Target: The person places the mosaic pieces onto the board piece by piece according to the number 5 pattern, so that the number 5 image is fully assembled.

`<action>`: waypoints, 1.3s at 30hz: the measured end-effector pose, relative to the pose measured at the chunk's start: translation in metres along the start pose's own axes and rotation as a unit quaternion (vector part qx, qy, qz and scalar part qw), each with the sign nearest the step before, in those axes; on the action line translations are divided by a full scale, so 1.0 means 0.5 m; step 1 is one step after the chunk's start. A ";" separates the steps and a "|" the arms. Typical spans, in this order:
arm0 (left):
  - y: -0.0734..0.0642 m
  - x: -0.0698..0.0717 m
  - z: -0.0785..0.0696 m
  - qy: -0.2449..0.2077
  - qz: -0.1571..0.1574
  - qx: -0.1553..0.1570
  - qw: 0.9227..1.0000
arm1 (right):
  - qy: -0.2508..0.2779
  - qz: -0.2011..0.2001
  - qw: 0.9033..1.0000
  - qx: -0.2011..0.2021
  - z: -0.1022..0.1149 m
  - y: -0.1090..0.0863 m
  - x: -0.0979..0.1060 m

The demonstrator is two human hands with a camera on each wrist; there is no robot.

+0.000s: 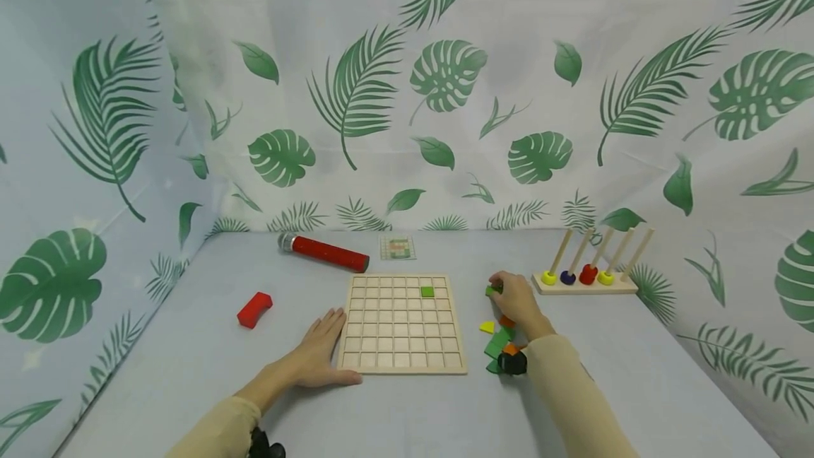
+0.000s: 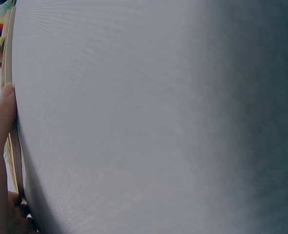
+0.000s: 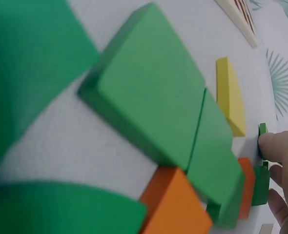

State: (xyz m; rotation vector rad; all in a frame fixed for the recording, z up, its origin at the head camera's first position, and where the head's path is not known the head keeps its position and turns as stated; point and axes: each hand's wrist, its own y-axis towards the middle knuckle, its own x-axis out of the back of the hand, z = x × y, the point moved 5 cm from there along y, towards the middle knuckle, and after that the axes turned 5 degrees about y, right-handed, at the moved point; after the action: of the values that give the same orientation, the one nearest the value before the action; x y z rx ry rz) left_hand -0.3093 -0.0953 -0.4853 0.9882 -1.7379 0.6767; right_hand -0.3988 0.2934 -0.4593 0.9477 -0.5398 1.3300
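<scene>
My left hand (image 1: 316, 353) lies with fingers extended against the left edge of a wooden grid board (image 1: 458, 366); its thumb reaches the board's near-left corner. One light green square tile (image 1: 427, 292) sits in an upper right cell of the board. To the right, my right hand (image 1: 518, 302) pinches a small green tile (image 3: 262, 130) between thumb and fingers, just above the table. Beside and below that hand lie several loose pieces: green tiles (image 3: 149, 87), a yellow piece (image 3: 230, 97) and orange pieces (image 3: 175, 204). The fingers partly hide the pinched tile.
A pegged wooden stand (image 1: 585, 288) with coloured beads stands at the back right. Behind the board are a red microphone-like tube (image 1: 327, 253) and a pattern card (image 1: 398, 247). A red arch block (image 1: 254, 310) lies at left. Leaf-print cloth surrounds the table.
</scene>
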 end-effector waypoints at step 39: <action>0.001 -0.002 0.002 -0.007 -0.008 -0.005 1.000 | 0.113 0.098 0.985 0.084 0.244 0.037 -0.158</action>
State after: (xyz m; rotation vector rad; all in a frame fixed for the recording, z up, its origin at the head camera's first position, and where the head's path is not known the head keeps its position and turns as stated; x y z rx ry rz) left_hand -0.3098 -0.0956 -0.4865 1.0012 -1.7418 0.6515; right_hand -0.4106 0.1475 -0.4518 0.8811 -0.3556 1.6581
